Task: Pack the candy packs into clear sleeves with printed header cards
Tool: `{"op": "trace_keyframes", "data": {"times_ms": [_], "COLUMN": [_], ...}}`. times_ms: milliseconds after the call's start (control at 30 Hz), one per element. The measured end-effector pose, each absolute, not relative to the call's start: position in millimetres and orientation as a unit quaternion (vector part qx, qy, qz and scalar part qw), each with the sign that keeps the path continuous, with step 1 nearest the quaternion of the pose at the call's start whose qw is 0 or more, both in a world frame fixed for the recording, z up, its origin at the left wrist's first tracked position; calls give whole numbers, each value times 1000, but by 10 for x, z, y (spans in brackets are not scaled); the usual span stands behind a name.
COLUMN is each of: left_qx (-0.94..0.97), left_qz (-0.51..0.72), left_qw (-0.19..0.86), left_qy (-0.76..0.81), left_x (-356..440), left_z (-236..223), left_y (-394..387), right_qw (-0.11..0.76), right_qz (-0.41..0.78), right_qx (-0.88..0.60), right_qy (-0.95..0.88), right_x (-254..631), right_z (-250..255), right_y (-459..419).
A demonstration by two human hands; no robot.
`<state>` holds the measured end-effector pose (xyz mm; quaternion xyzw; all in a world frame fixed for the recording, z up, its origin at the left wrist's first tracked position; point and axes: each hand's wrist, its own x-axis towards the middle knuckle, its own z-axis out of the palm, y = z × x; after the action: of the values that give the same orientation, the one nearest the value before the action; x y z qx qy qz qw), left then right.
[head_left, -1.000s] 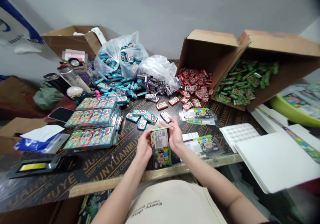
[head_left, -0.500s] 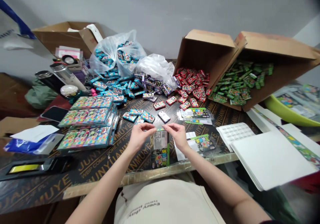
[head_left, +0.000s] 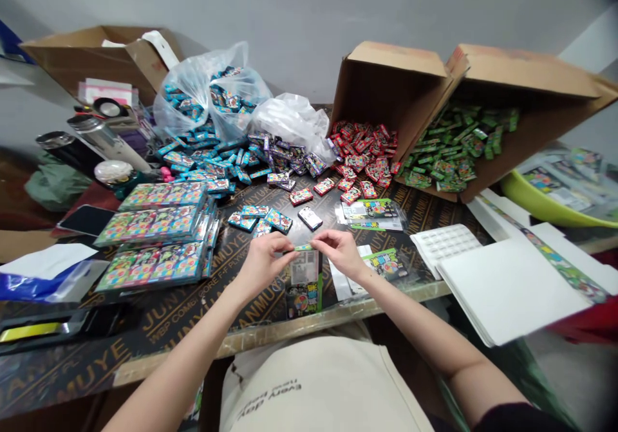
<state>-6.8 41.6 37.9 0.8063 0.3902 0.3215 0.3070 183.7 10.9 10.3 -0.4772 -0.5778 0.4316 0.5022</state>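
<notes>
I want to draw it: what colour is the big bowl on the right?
The bowl is yellow-green, in the head view.

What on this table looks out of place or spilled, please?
One small box shows a mostly white face, unlike the colourful blue boxes nearby; perhaps it is turned over. Red boxes spill from the tipped carton onto the table, though maybe on purpose. I see no clear damage.

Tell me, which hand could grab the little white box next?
Probably the right hand: its fingertips are closest to the white box. The left hand is farther to the side. Both seem to pinch the clear packet at its top, so the right would let go first.
</notes>
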Motion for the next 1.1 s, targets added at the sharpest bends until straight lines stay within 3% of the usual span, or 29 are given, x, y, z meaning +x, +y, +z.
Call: {"op": "trace_keyframes", "data": {"times_ms": [167, 333, 567, 867, 1100], "left_qx": [851, 843, 776, 736, 701], "left_qz": [277, 288, 331, 374, 418], "left_qw": [266, 279, 346, 370, 379], "left_qy": [358, 358, 411, 427, 437], "left_x": [-35, 24, 53, 56, 66], "left_z": [321, 338, 322, 263, 255], "left_y": [381, 340, 379, 346, 314], "right_qw": [453, 338, 231, 223, 251], "right_qz": [452, 279, 254, 217, 283], "right_qx": [-419, -628, -669, -632, -630], "right_qy": [-644, -643, -659, -709, -678], "right_x": [2062, 2625, 2880, 2762, 2796], "right_z": [90, -415, -857, -807, -718], "right_y": [68, 242, 234, 62, 102]}}
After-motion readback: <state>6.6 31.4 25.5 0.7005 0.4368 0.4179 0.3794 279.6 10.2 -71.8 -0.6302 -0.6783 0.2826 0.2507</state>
